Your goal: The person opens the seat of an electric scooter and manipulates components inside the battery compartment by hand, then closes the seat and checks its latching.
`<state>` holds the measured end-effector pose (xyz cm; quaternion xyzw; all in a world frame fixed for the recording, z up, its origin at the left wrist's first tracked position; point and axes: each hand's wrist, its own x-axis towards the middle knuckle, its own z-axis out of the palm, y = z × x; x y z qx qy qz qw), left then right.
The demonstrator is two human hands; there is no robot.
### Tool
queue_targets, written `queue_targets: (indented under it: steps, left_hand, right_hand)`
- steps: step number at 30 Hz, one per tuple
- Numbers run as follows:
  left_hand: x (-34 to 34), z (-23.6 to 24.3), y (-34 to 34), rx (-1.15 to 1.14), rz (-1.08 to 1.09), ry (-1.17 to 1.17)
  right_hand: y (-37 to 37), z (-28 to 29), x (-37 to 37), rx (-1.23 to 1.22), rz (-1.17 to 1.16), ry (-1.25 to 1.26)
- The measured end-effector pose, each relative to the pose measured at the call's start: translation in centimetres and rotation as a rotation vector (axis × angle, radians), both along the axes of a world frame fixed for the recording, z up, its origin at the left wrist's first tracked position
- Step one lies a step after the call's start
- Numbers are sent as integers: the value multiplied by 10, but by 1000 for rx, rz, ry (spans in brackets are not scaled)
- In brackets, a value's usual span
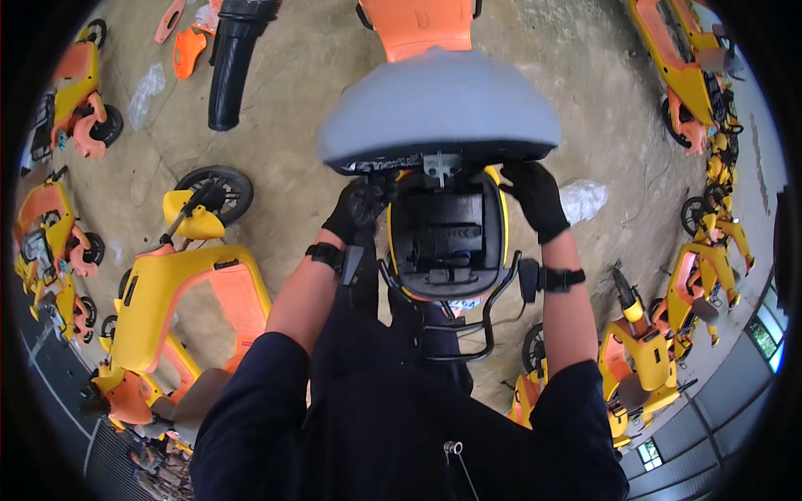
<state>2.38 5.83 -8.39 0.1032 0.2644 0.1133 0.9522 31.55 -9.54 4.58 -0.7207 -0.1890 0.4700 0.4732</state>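
A grey scooter seat (pixel 443 104) is tipped up on a metal hinge (pixel 441 167), its dark underside edge facing me. Below it, the black storage compartment (pixel 447 221) of the scooter lies uncovered, framed by a yellow body rim (pixel 505 225). My left hand (pixel 361 207), in a black glove, is closed at the left side of the hinge area, just under the seat edge. Also gloved in black, my right hand (pixel 536 199) has curled fingers at the seat's right underside, beside the rim. What the fingertips of both hands hold is hidden.
A black rear rail (pixel 489 330) curves between my forearms. Yellow-and-orange scooters (pixel 138 313) stand at left and more line the right side (pixel 647 359). A black tubular part (pixel 234 75), an orange panel (pixel 189 52) and clear plastic wrap (pixel 583 200) lie on the concrete floor.
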Motion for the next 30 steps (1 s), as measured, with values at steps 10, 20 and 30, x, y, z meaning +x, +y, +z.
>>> queue_targets:
  steps: [10,20,30]
  left_hand:
    - [64,9,-10,725,-31,826]
    - [37,-31,12,818,-247,659]
    - [-4,-67,8,1211,-697,708]
  right_hand:
    - [18,-65,-20,-505,56,-291]
    - [34,-112,-8,-502,189,-307]
    - [30,-108,-15,-318,162,-370]
